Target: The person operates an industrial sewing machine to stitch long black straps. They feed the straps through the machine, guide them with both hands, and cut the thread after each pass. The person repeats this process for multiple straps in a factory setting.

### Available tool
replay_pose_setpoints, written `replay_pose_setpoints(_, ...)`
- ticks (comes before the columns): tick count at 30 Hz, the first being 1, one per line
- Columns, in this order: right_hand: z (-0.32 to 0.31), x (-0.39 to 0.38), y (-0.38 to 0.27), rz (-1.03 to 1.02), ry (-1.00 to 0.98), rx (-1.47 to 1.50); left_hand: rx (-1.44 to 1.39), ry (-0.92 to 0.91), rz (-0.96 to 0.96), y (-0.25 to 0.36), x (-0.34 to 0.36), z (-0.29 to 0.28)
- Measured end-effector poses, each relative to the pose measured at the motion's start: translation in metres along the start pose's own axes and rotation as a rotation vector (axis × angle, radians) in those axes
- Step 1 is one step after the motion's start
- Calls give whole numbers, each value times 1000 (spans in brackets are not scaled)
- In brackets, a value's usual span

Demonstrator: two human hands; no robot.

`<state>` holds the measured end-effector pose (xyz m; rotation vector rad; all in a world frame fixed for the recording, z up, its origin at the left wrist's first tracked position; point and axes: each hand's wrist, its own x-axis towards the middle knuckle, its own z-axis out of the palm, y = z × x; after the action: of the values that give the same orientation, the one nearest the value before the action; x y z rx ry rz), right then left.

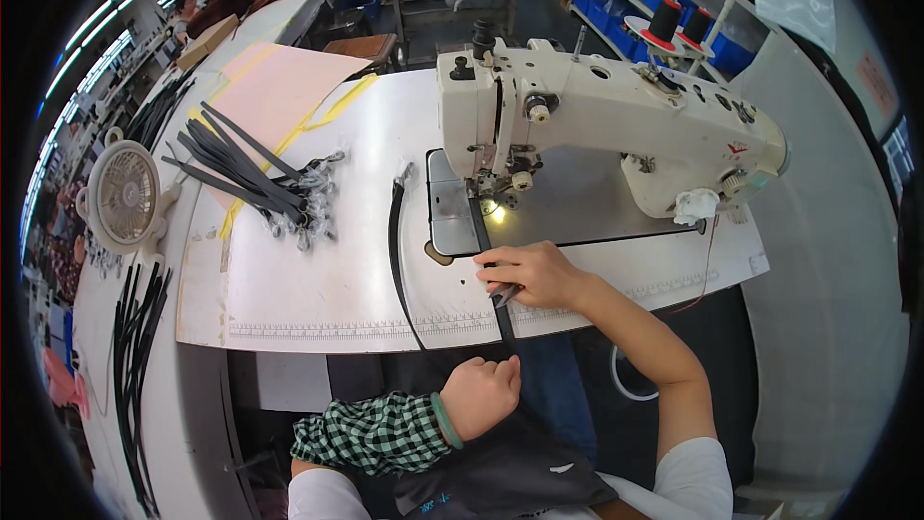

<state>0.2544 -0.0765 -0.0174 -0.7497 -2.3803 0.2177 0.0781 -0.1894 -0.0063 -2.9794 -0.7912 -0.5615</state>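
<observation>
A black strap (479, 223) runs from beneath the presser foot of a white sewing machine (568, 101) toward me, over the table's front edge. Its near end is pinched in my left hand (481, 397), closed just off that edge. My right hand (534, 274) is curled over the strap's middle, closed around small metal snips (504, 293) that rest against the strap. Left of the machine bed lies a second black strap (396, 241), with a plastic-wrapped end piece at its far end; its near end hangs over the edge. The machine's lamp lights the needle area.
A bundle of black straps (236, 169) with plastic-wrapped ends lies on the left of the white table (327, 299). Beyond it is a pink sheet (289, 87). At far left are a small fan (125, 191) and more straps (135, 366). Thread cones (664, 21) stand behind the machine.
</observation>
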Motion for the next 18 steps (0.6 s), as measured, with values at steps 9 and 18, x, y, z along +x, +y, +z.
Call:
replay_pose_setpoints(9, 1, -1, 1, -62, -6, -3, -515, -142, -232, 11, -53, 62)
replay_pose_setpoints(18, -4, -1, -6, -171, -97, 12, -448, 208, -224, -19, -54, 63)
